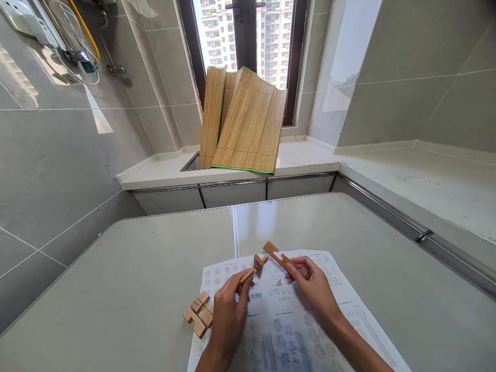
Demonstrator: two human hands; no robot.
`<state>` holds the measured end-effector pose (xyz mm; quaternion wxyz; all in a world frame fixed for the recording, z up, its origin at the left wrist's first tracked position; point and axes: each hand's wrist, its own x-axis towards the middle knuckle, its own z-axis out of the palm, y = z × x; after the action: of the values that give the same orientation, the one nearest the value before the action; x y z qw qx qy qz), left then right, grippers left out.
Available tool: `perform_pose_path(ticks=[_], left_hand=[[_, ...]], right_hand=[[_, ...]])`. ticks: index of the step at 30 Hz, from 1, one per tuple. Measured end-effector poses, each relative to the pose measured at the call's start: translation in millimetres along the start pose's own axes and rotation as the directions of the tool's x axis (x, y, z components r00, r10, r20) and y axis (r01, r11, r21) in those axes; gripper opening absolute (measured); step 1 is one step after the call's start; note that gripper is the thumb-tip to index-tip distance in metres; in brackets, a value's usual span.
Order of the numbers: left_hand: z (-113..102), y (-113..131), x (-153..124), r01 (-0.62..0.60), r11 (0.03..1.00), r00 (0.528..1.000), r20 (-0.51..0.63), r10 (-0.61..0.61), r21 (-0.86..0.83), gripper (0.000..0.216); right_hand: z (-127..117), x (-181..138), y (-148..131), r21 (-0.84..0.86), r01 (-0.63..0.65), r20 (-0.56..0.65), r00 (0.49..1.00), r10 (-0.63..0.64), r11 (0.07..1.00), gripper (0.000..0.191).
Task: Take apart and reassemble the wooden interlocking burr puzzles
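Note:
My left hand (229, 309) pinches a small notched wooden puzzle piece (256, 266) over a printed instruction sheet (287, 320). My right hand (312, 283) grips a longer slotted wooden bar (276, 253), its free end pointing up and left. The two pieces are close together but apart. A partly assembled cluster of wooden pieces (200, 312) lies on the table just left of my left wrist, at the sheet's left edge.
The grey table (155, 268) stands before a white counter (302, 157) with a sink. A folded bamboo mat (244, 124) leans against the window. Another counter (426, 181) runs along the right. Tiled wall on the left.

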<state>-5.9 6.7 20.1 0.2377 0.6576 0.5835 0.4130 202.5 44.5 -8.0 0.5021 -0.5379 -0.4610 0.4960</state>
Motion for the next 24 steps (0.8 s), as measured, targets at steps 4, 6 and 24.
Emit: perform_pose_path(ticks=[4, 6, 24], left_hand=[[4, -9, -2, -0.125, 0.988, 0.992, 0.009, 0.124, 0.093, 0.028], [6, -11, -3, -0.166, 0.978, 0.986, 0.016, 0.166, 0.128, 0.028], [8, -12, -7, -0.344, 0.881, 0.937, 0.059, 0.344, 0.325, 0.035]], right_hand=[[-2, 0, -2, 0.475, -0.187, 0.169, 0.978, 0.119, 0.86, 0.033], [2, -3, -4, 0.551, -0.242, 0.232, 0.964, 0.132, 0.799, 0.031], [16, -15, 1, 0.463, -0.344, 0.372, 0.912, 0.173, 0.817, 0.029]])
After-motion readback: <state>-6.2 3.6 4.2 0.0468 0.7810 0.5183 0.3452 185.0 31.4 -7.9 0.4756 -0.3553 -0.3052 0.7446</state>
